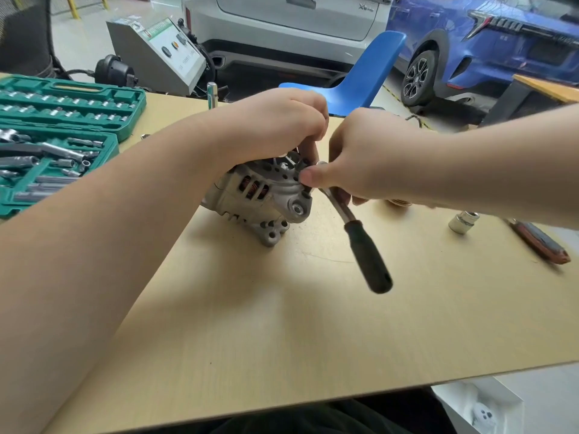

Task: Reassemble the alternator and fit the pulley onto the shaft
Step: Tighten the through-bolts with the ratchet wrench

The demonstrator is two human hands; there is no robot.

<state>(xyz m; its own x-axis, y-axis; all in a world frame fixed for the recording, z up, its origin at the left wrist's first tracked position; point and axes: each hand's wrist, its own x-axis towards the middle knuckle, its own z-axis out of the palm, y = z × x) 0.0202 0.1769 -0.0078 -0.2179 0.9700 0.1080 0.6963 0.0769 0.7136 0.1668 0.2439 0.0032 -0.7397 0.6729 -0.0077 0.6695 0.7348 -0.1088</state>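
Note:
A grey cast alternator (260, 198) lies tilted on the wooden table (282, 324), copper windings showing through its slots. My left hand (279, 123) grips its upper end from above, fingers curled over the front face and hiding the shaft. My right hand (354, 161) holds a ratchet wrench (360, 239) near its head, thumb pressed against the alternator's rim. The wrench's black handle slants down toward me. The pulley is partly hidden behind my right forearm as a small copper-toned rim (399, 202).
A green socket set case (62, 136) lies open at the left. A loose chrome socket (463, 221) and an orange-handled tool (542, 242) lie at the right. A chrome extension bar (212, 94) stands behind. A blue chair (360, 76), a grey machine and parked cars are beyond the table.

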